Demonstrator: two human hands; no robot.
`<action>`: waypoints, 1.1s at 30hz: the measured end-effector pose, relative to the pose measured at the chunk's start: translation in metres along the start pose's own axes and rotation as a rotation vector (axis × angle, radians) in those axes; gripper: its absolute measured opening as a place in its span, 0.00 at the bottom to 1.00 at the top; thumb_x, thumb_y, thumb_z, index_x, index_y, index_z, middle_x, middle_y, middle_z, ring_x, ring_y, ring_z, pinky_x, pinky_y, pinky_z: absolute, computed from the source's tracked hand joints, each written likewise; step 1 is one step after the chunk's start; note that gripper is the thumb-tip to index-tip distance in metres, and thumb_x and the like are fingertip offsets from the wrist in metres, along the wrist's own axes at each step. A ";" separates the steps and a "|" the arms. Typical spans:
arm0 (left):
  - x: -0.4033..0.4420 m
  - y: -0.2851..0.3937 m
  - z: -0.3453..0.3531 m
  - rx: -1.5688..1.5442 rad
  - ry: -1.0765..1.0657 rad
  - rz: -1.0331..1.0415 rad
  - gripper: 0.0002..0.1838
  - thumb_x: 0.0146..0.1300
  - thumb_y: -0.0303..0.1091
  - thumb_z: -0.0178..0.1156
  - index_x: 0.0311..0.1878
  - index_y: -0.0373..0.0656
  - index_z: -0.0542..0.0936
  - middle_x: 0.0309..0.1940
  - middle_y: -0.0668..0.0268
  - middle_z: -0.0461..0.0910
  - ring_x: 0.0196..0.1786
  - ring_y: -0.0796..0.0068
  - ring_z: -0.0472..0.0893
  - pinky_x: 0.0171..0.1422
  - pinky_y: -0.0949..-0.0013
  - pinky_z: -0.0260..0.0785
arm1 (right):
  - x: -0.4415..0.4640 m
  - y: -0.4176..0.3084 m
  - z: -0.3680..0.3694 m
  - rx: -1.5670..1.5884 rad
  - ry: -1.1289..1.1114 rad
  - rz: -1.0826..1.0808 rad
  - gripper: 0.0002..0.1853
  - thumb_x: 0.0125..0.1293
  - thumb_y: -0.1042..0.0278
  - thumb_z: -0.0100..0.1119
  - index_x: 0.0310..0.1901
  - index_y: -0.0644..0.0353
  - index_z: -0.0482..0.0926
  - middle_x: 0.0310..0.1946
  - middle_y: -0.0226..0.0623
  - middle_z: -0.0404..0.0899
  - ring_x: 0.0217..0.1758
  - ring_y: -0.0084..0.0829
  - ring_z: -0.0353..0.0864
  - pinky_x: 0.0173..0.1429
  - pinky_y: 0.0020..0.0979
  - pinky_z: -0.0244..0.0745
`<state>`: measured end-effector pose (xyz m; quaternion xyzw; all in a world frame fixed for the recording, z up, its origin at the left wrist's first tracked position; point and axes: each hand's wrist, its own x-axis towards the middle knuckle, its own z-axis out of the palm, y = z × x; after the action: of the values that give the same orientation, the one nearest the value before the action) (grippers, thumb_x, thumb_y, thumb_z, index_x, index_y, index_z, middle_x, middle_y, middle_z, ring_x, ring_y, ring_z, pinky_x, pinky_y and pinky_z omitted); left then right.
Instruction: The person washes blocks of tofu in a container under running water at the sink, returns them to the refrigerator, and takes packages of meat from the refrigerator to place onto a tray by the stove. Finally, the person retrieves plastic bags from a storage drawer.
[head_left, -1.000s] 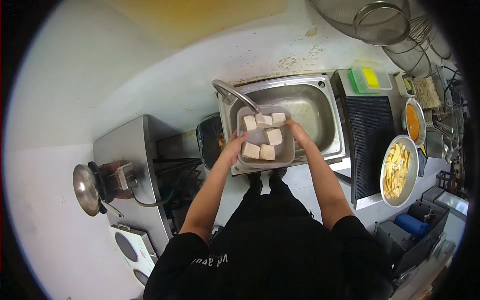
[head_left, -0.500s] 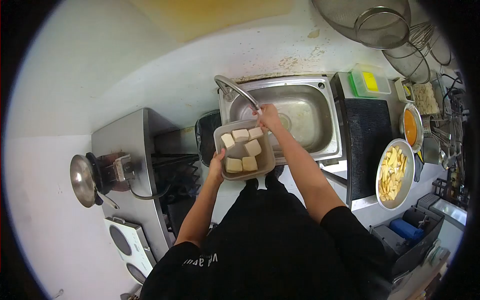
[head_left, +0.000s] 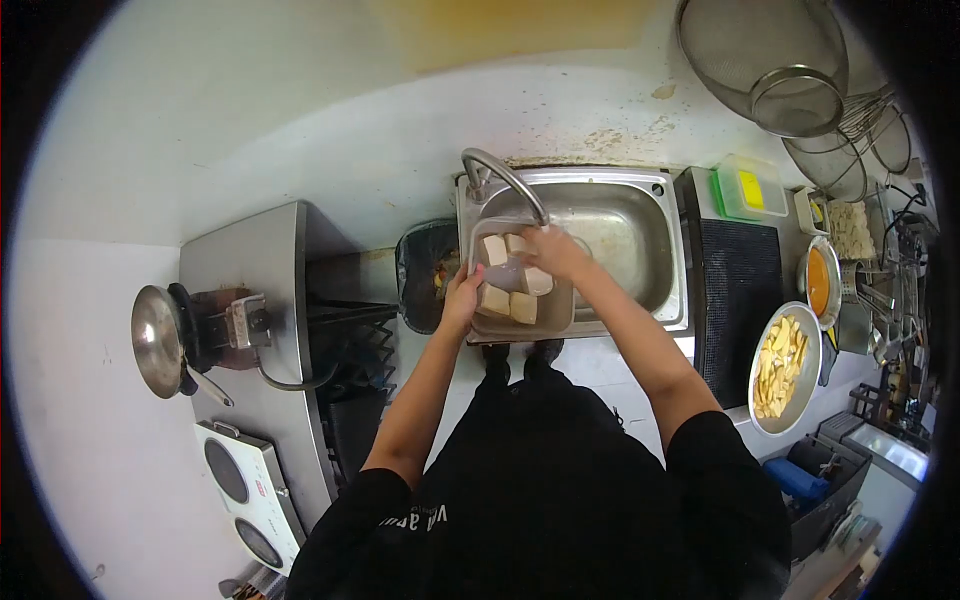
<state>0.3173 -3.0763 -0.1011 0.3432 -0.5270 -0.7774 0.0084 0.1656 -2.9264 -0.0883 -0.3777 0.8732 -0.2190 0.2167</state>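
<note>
The left hand [head_left: 460, 302] clamps the tub [head_left: 558, 306] by its left side, over the sink [head_left: 640, 240], while the right hand [head_left: 556, 252] (blurred, its grip I cannot tell) lies nearer the far blocks [head_left: 494, 250], below the tap [head_left: 520, 187].

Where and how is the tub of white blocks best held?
Probably the tub is best gripped by its opposite side walls, from left and right: it is wide and open-topped with raised walls, and the left hand holds its left side.
</note>
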 end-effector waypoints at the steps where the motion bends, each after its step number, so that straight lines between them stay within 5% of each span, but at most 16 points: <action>1: -0.011 0.021 0.012 0.015 0.035 -0.027 0.25 0.67 0.42 0.53 0.61 0.36 0.69 0.51 0.61 0.75 0.52 0.71 0.74 0.57 0.70 0.65 | -0.003 -0.008 -0.002 -0.134 0.022 -0.004 0.22 0.52 0.61 0.64 0.48 0.59 0.72 0.35 0.49 0.79 0.40 0.48 0.80 0.44 0.42 0.77; 5: -0.003 0.022 0.006 -0.072 -0.035 -0.086 0.24 0.67 0.41 0.53 0.61 0.35 0.69 0.51 0.61 0.76 0.51 0.72 0.75 0.56 0.71 0.65 | -0.005 -0.012 0.002 -0.073 0.062 0.063 0.23 0.53 0.60 0.62 0.50 0.57 0.69 0.36 0.49 0.80 0.43 0.50 0.80 0.44 0.45 0.76; 8: 0.002 0.004 -0.008 -0.163 -0.102 -0.131 0.25 0.67 0.41 0.53 0.62 0.35 0.68 0.51 0.61 0.76 0.52 0.72 0.75 0.56 0.71 0.65 | -0.001 -0.009 0.009 -0.172 0.186 -0.110 0.20 0.54 0.60 0.61 0.47 0.59 0.72 0.36 0.51 0.80 0.43 0.49 0.80 0.44 0.46 0.76; 10: 0.000 0.006 0.001 -0.080 -0.106 -0.120 0.26 0.67 0.41 0.53 0.63 0.36 0.67 0.53 0.60 0.75 0.53 0.71 0.75 0.56 0.70 0.66 | -0.001 -0.013 0.008 -0.222 -0.057 0.081 0.20 0.55 0.60 0.59 0.48 0.57 0.73 0.36 0.50 0.80 0.42 0.48 0.81 0.44 0.46 0.76; 14: -0.026 0.037 0.042 0.141 -0.019 -0.129 0.28 0.67 0.42 0.53 0.66 0.36 0.63 0.56 0.58 0.73 0.55 0.70 0.74 0.58 0.69 0.65 | -0.011 0.020 -0.002 -0.122 -0.041 0.074 0.25 0.53 0.58 0.61 0.52 0.60 0.73 0.39 0.54 0.79 0.44 0.47 0.80 0.48 0.44 0.75; 20: 0.010 -0.021 0.028 -0.187 -0.126 -0.207 0.29 0.66 0.43 0.54 0.65 0.36 0.63 0.56 0.58 0.72 0.57 0.67 0.73 0.61 0.67 0.63 | -0.028 0.016 -0.023 0.202 0.187 0.025 0.28 0.55 0.53 0.64 0.52 0.63 0.73 0.36 0.49 0.80 0.42 0.43 0.80 0.47 0.38 0.73; 23: -0.008 0.000 0.039 -0.179 -0.059 -0.236 0.30 0.66 0.45 0.54 0.64 0.36 0.63 0.57 0.58 0.72 0.57 0.65 0.72 0.61 0.66 0.63 | -0.029 0.013 -0.027 0.528 0.091 0.107 0.28 0.57 0.55 0.63 0.55 0.64 0.72 0.41 0.47 0.80 0.44 0.38 0.81 0.49 0.33 0.74; 25: 0.001 -0.012 0.034 -0.145 0.007 -0.265 0.30 0.66 0.46 0.54 0.64 0.36 0.63 0.57 0.57 0.71 0.57 0.64 0.72 0.61 0.65 0.63 | -0.025 0.020 -0.017 1.233 -0.031 0.145 0.24 0.63 0.53 0.58 0.54 0.64 0.73 0.41 0.40 0.79 0.42 0.32 0.80 0.45 0.30 0.76; 31: 0.021 -0.045 0.015 -0.374 -0.211 -0.269 0.34 0.65 0.50 0.53 0.67 0.38 0.57 0.61 0.55 0.66 0.59 0.61 0.71 0.60 0.59 0.66 | -0.019 -0.002 -0.023 1.862 -0.077 0.484 0.26 0.70 0.46 0.42 0.55 0.62 0.70 0.45 0.41 0.77 0.41 0.40 0.81 0.43 0.40 0.81; 33: 0.019 -0.042 0.015 -0.352 -0.192 -0.281 0.34 0.65 0.50 0.53 0.67 0.40 0.57 0.60 0.55 0.67 0.59 0.60 0.71 0.59 0.57 0.67 | -0.018 -0.011 -0.031 1.906 -0.114 0.425 0.26 0.71 0.47 0.39 0.56 0.62 0.69 0.47 0.42 0.76 0.43 0.43 0.81 0.46 0.41 0.80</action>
<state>0.3096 -3.0528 -0.1421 0.3310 -0.3290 -0.8798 -0.0902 0.1659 -2.9128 -0.0538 0.1107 0.3685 -0.7706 0.5081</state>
